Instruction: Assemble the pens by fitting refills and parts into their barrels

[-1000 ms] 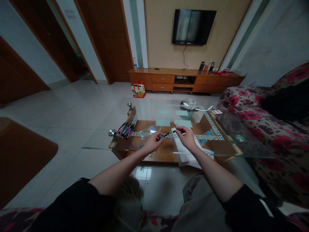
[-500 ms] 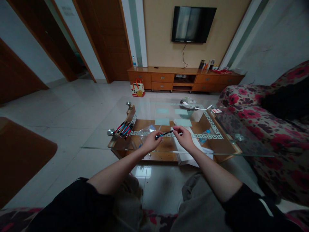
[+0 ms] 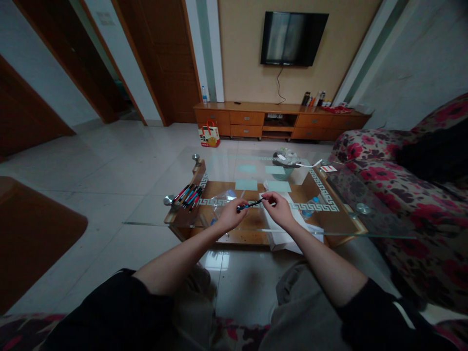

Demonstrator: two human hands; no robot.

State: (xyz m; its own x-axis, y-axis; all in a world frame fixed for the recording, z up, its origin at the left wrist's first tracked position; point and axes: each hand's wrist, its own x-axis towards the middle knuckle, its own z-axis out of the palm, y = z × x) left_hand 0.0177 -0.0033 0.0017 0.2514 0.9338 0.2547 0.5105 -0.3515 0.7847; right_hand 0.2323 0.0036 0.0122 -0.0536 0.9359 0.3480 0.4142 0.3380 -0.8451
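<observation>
Slim black-and-blue pen [image 3: 253,203]: while the left hand [image 3: 233,215] curls closed around it, the right hand [image 3: 279,208] pinches one end;
Clear glass tabletop [image 3: 226,165]: bunched multicoloured pens [image 3: 190,196]

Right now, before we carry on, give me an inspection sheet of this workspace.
Surface: glass table, see-through, with a patterned border.
Job's things: black-and-blue pen between the hands; loose pile of pens toward the table's left.
Clutter: red-and-white card on the right; white box and blue-capped bottle seen through the glass.
Hands: left hand grips one end of the pen; right hand pinches the other.
Cables: one dark cable below the television; none seen on the table.
Surroundings: wooden cabinet ahead, flowered sofa right.
</observation>
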